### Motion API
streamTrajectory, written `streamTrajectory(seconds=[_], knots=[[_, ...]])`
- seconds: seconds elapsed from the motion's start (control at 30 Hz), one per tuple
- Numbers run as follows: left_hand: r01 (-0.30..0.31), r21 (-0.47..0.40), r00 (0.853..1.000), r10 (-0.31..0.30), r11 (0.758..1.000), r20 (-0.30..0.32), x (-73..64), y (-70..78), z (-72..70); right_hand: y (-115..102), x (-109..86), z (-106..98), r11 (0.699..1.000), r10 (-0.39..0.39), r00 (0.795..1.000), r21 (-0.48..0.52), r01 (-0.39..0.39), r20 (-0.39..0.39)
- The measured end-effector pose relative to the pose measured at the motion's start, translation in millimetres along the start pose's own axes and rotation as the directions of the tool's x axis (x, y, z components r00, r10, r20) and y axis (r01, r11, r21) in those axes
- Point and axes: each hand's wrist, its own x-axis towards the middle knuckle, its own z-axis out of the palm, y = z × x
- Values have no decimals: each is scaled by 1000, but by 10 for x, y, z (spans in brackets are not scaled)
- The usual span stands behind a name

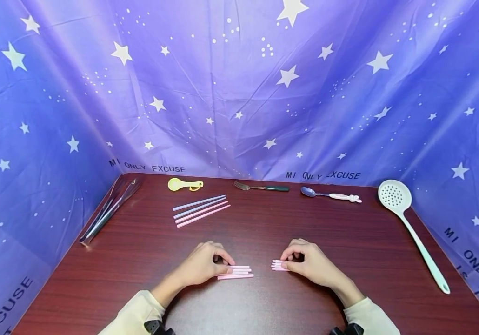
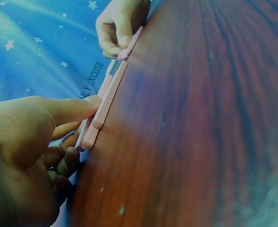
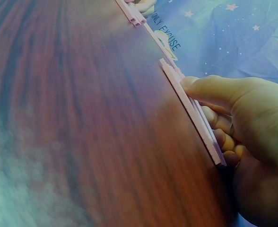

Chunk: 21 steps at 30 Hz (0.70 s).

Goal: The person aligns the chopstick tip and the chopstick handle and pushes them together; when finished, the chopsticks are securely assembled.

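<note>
Near the front of the table, my left hand (image 1: 203, 264) pinches a small group of slim pink sticks (image 1: 243, 271) between thumb and fingers. One of these sticks lies a little nearer me than the others. To the right, across a gap, my right hand (image 1: 312, 263) pinches another group of pink sticks (image 1: 275, 265), whose left ends stick out past the fingertips. In the left wrist view the thumb presses on the side of the pink sticks (image 2: 111, 94), which lie low along the tabletop. The right wrist view shows the thumb on its own pink sticks (image 3: 191, 111).
Further back lie blue sticks (image 1: 197, 203) and pink sticks (image 1: 203, 217). Along the back edge are a yellow measuring spoon (image 1: 176, 184), a fork (image 1: 264, 188) and a spoon (image 1: 331, 195). Metal tongs (image 1: 107, 214) lie left; a white skimmer (image 1: 421, 246) lies right. Starry curtains (image 1: 239, 93) surround the table.
</note>
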Motion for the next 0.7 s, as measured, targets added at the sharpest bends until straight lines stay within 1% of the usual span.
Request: streamTrajectory(seconds=[0.13, 0.2, 0.4, 0.47, 0.6, 0.7], knots=[[13, 4, 1000, -13, 1000, -14, 1, 4, 5, -2, -2, -5, 1000, 29, 1000, -6, -29, 3], [9, 4, 1000, -9, 1000, -21, 1, 5, 9, -6, -2, -5, 999, 35, 999, -8, -35, 0], [-22, 0, 999, 22, 1000, -45, 7, -13, 20, 2, -8, 8, 1000, 11, 1000, 8, -11, -24], [-15, -15, 999, 14, 1000, -52, 9, -17, 13, 4, -6, 6, 1000, 3, 999, 17, -2, -32], [6, -60, 998, -10, 998, -58, 17, -4, -14, -31, 15, -30, 999, 11, 999, 39, -10, -38], [-8, -75, 998, 3, 997, -66, 40, 31, -39, -89, 49, -79, 999, 13, 999, 46, -11, -45]])
